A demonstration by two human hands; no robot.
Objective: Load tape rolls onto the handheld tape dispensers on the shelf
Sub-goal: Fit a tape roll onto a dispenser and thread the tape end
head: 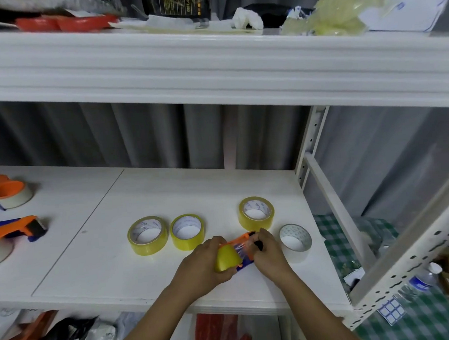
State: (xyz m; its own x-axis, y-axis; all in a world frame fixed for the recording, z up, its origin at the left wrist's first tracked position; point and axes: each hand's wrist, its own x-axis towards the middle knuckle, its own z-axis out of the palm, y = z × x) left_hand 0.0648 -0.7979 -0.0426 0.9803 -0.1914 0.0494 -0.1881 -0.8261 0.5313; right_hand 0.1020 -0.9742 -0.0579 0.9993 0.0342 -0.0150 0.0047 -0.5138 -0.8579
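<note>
The left hand curls round a yellow tape roll seated on an orange plastic handheld dispenser, held just above the white shelf board. The right hand pinches the clear tape strip drawn over the dispenser's front. Three yellow tape rolls and one pale roll lie flat nearby. Two loaded orange dispensers rest far left.
</note>
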